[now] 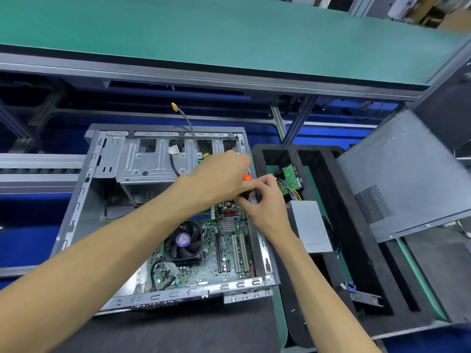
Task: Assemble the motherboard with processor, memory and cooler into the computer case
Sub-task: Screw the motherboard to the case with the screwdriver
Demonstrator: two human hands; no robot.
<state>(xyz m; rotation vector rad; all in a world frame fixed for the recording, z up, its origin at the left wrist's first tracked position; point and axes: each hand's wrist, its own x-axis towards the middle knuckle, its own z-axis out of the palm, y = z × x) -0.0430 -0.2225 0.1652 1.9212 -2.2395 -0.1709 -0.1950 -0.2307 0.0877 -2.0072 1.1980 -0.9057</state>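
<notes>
An open grey computer case [84, 189] lies on its side on the bench. A green motherboard [229, 253] sits inside it, with a black cooler fan [184, 241] on top and memory sticks [201, 214] partly hidden under my left arm. My left hand [219, 177] grips an orange-handled screwdriver [246, 177] over the board's far right corner. My right hand [265, 197] pinches the tool's lower part beside the case's right wall. The tip is hidden.
A black foam tray [356, 250] to the right holds a hard drive [291, 177] with coloured wires and a silver power supply [309, 226]. The grey case side panel [407, 179] leans at the far right. A cable with a yellow plug [174, 106] sticks up from the drive cage.
</notes>
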